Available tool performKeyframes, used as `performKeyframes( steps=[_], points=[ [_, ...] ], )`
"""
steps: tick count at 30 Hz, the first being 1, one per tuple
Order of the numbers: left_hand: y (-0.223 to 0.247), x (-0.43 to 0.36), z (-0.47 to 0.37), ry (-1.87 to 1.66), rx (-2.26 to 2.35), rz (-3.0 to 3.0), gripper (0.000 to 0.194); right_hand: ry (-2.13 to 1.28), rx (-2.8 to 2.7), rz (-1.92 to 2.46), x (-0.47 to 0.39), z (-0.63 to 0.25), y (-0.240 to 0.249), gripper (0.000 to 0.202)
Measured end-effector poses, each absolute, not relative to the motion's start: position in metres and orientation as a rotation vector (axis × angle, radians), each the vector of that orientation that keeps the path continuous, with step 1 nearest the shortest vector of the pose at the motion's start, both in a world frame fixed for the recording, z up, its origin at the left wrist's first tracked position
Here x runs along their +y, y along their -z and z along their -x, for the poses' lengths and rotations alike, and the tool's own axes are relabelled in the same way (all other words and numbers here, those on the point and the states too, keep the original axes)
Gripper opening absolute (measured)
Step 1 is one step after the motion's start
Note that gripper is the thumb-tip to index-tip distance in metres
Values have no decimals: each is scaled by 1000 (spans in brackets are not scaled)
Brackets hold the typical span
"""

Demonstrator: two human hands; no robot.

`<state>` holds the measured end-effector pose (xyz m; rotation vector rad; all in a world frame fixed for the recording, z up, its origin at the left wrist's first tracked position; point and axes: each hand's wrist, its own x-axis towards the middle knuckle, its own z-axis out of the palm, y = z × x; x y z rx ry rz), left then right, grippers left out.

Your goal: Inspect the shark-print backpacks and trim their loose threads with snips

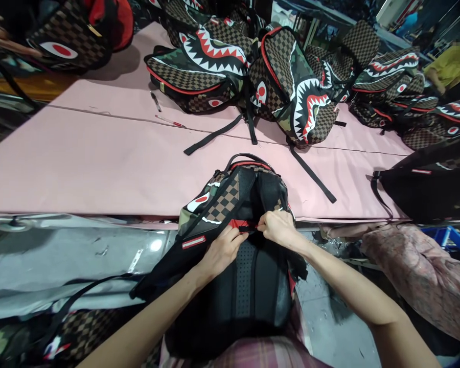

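Note:
A black backpack (245, 286) with brown checkered and camouflage panels stands back side up against the table edge, its top resting on the pink surface. Across its upper back, between the shoulder straps, runs a short black strap (247, 229) over a bit of red fabric. My left hand (226, 249) pinches the strap's left end. At the other end my right hand (278, 228) is closed, its fingertips on the strap near the right shoulder strap. Both hands are close together, only a small gap apart.
Shark-mouth backpacks (214, 66) are piled along the far side of the pink table (111, 163). Pens (169, 121) lie at centre left. Another person's hand (7, 38) touches a bag at upper left. Patterned fabric (421, 276) is at right.

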<state>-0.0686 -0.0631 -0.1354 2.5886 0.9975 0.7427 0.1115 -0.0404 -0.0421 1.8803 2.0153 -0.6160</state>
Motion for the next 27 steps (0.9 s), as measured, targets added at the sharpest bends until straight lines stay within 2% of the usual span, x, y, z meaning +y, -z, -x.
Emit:
performKeyframes(
  steps=[7,10,18,27],
  points=[
    [134,-64,68,-702,1048,-2581,25,718,2053,-2124,-48,-116,50,26],
    [127,-54,67,-673,1063,-2559,25,612,2043,-2116,-57,-121,47,27],
    [82,3,46,103,884,-2492,32,488,2055,-1955,-61,-123,37,26],
    [87,16,38,178,844,-2480,25,567,2062,-1967,-59,-131,36,27]
  ],
)
